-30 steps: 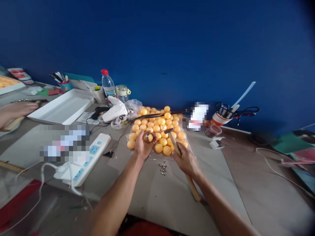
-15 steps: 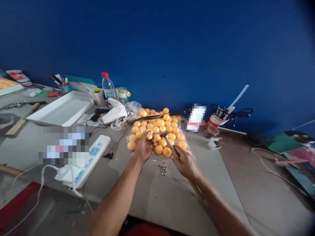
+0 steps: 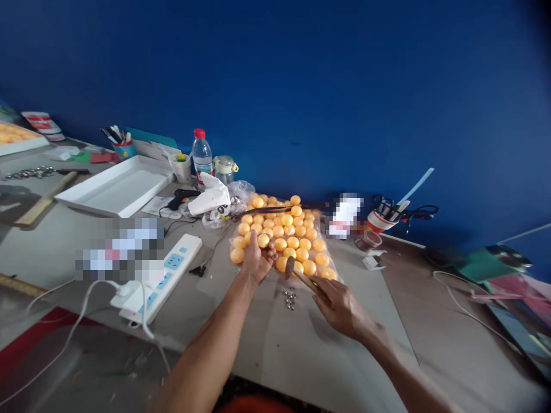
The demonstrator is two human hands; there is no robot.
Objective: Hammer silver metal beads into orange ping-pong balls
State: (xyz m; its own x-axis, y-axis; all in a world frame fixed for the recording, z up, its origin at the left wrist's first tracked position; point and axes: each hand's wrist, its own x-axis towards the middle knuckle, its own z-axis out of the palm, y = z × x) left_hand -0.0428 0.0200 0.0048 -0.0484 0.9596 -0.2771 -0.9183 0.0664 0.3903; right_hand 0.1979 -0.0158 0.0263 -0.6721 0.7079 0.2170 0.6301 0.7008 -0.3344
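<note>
Several orange balls lie in rows on clear plastic on the grey table. At the front left of them, my left hand holds one orange ball between thumb and fingers. My right hand is closed round the wooden handle of a small hammer, whose dark head is at the front edge of the balls, right of my left hand. Small shiny metal pieces lie in a little heap on the table between my forearms. A dark strap lies across the back rows.
A white power strip with cables and an open white tray are on the left. Behind stand a red-capped bottle and a jar. A tool cup stands at the right.
My right hand has drawn the hammer back towards me, away from the rows of balls. My left hand still holds a ball. The whole view has shifted slightly.
</note>
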